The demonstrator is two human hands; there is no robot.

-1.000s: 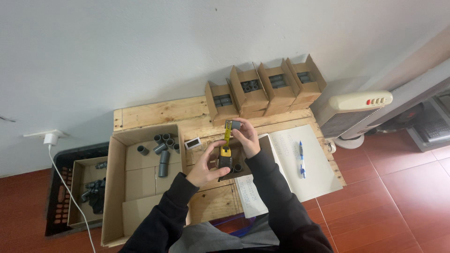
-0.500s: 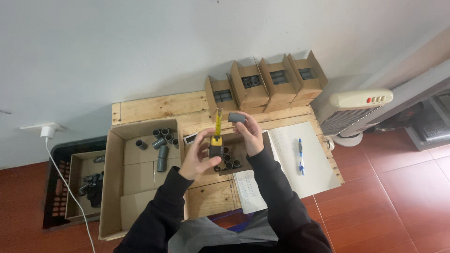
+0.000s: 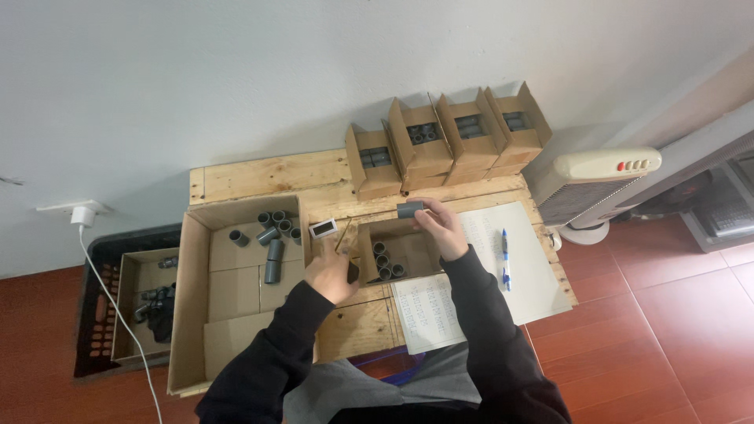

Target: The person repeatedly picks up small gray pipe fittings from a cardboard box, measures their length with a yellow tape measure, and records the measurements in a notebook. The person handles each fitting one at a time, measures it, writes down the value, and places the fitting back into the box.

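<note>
1. Holding a short grey pipe coupling [image 3: 410, 210], your right hand [image 3: 440, 228] sits above the far rim of the small open carton [image 3: 397, 253] at the centre of the wooden pallet table [image 3: 259, 174]. Thumb and fingers are closed on the coupling's right end; the rest of it projects to the left, lying level.
2. Your left hand [image 3: 330, 273] rests at the near-left corner of that small carton, curled around a dark tool handle [image 3: 353, 272]. Most of the tool is hidden by the hand, so its kind cannot be told.
3. Inside the small carton, several grey couplings [image 3: 384, 263] stand on end along its left side.
4. Just left of the small carton lies a small rectangular digital gauge [image 3: 323, 228].
5. Further left of the small carton stands a large shallow cardboard box [image 3: 236, 294], with loose grey fittings [image 3: 271, 235] gathered at its far end.
6. Beyond the small carton, against the wall, four narrow open cartons [image 3: 448, 137] stand in a row, each holding grey parts.
7. Right of the small carton, printed sheets [image 3: 440, 310] lie on the table, with a blue pen [image 3: 504, 250] on them.
</note>
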